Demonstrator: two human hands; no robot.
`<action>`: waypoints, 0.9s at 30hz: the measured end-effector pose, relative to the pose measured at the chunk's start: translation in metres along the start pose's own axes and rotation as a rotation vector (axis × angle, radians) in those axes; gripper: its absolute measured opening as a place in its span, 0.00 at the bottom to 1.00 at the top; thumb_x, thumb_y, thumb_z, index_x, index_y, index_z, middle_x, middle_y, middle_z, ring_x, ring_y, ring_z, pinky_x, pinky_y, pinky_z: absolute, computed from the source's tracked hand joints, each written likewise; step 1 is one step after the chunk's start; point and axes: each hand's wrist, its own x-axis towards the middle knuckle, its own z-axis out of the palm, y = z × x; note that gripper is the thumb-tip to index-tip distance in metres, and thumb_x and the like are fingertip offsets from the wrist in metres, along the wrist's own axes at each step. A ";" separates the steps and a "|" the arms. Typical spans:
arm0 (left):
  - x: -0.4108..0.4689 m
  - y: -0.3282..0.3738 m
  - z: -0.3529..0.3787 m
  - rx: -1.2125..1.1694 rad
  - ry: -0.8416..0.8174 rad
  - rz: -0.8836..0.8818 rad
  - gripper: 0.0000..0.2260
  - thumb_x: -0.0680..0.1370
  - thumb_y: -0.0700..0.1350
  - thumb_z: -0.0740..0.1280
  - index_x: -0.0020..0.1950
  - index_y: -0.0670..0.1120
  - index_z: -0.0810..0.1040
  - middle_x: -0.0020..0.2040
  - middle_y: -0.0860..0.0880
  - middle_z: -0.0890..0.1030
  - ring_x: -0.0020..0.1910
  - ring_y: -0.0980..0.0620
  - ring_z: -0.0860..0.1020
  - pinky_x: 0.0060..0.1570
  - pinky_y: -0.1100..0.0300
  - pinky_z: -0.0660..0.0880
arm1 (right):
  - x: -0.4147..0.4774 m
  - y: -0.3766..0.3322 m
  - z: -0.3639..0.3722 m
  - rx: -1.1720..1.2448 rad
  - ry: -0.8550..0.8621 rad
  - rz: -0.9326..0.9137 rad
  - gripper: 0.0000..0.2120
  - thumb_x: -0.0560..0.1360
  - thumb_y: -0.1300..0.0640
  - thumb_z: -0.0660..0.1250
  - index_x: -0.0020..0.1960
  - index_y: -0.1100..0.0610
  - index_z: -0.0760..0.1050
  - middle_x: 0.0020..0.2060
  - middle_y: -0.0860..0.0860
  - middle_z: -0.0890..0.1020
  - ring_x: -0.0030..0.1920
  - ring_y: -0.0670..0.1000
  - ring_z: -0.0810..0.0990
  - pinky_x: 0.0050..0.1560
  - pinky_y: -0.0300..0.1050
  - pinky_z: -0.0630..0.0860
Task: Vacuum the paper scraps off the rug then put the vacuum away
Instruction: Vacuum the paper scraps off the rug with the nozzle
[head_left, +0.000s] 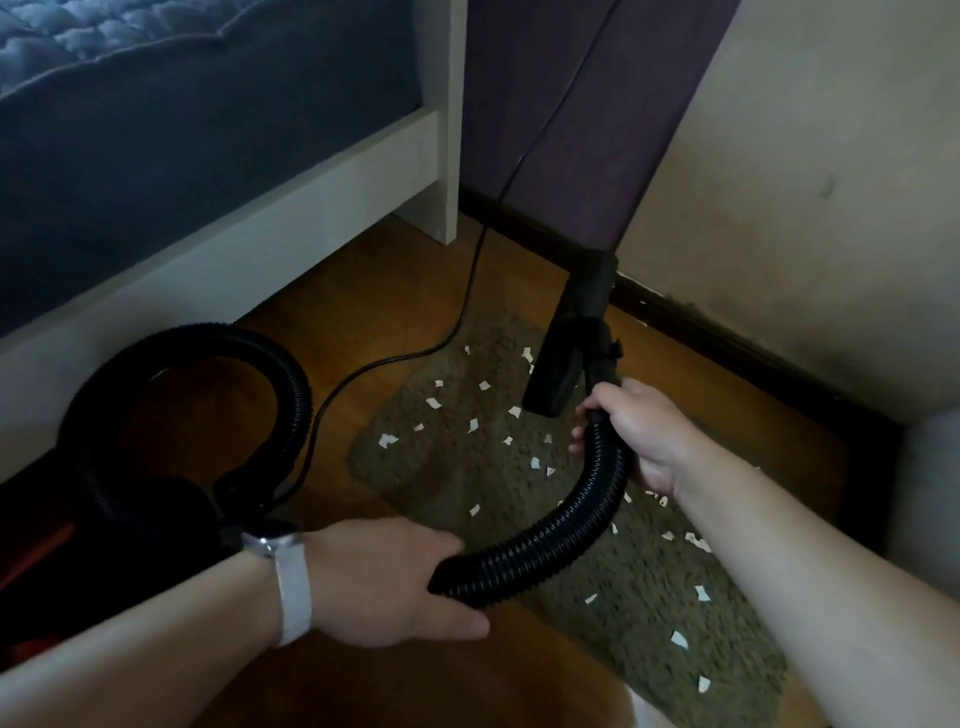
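My left hand (384, 582) curls round the black hose (587, 514) low down. My right hand (636, 436) grips it higher, just below the nozzle (558, 364), which hangs over the rug (467, 483). Paper scraps (387, 440) lie scattered across the rug. The vacuum (130, 519) sits to my left beside the bed (311, 208).

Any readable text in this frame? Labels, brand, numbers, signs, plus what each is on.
No text can be read anywhere in this frame.
The watch face on the left wrist is too small and glared to read.
The vacuum body is too dark; no label or brand can be made out.
The hose, nozzle and paper scraps show no print.
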 end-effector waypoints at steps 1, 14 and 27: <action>0.001 0.006 0.003 0.098 0.056 0.012 0.22 0.73 0.73 0.62 0.51 0.56 0.73 0.37 0.57 0.76 0.32 0.60 0.74 0.32 0.62 0.69 | 0.001 0.001 0.000 -0.053 0.021 0.010 0.07 0.77 0.63 0.62 0.55 0.63 0.71 0.39 0.61 0.78 0.31 0.56 0.80 0.37 0.52 0.82; 0.050 0.069 0.060 0.356 0.377 0.322 0.18 0.79 0.62 0.60 0.47 0.47 0.65 0.30 0.51 0.65 0.25 0.50 0.63 0.27 0.59 0.58 | 0.015 0.036 0.033 -1.623 0.129 -0.188 0.13 0.76 0.52 0.67 0.55 0.54 0.67 0.38 0.48 0.75 0.35 0.50 0.76 0.29 0.43 0.69; 0.013 -0.037 0.030 0.406 0.226 0.227 0.16 0.73 0.67 0.64 0.47 0.56 0.69 0.39 0.56 0.75 0.35 0.56 0.75 0.34 0.59 0.74 | 0.020 0.023 0.015 -1.667 -0.052 -0.379 0.05 0.74 0.47 0.67 0.47 0.45 0.74 0.35 0.45 0.80 0.33 0.46 0.79 0.28 0.41 0.70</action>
